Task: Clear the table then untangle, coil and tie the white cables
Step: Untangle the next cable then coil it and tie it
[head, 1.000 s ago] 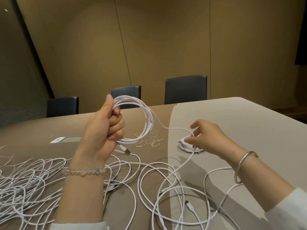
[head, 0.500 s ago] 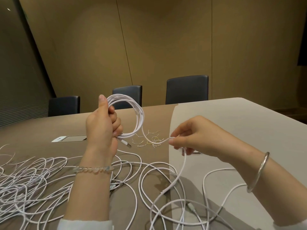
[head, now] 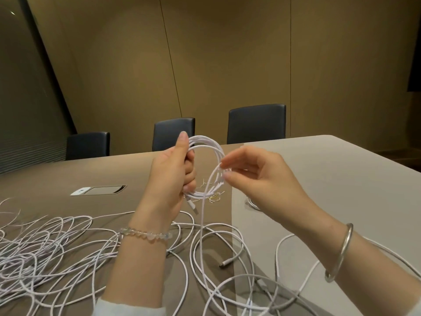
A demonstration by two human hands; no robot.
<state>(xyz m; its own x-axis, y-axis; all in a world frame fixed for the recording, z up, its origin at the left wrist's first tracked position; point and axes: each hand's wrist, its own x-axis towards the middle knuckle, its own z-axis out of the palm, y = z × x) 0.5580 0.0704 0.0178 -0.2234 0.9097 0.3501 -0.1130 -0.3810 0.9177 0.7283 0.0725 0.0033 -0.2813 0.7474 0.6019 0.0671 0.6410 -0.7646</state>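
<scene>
My left hand [head: 169,176] grips a coil of white cable [head: 205,145], held upright above the table, with a plug end hanging below the fist. My right hand [head: 257,176] pinches the same cable's free strand [head: 202,215] at the coil's right side; the strand drops from there to the table. A big tangle of white cables [head: 38,249] lies at the left. Looser white loops [head: 227,270] spread across the table under my forearms. A finished white coil [head: 251,202] lies mostly hidden behind my right hand.
Small yellowish twist ties [head: 214,198] lie on the brown table [head: 57,179] behind the coil. A flush socket panel [head: 98,190] sits at the left. Three dark chairs, among them one in the middle [head: 174,133], stand along the far edge. The table's right part [head: 330,169] is grey.
My right hand has lifted the free strand from low over the table up to the coil's right side. My left hand has raised the coil and moved it rightward.
</scene>
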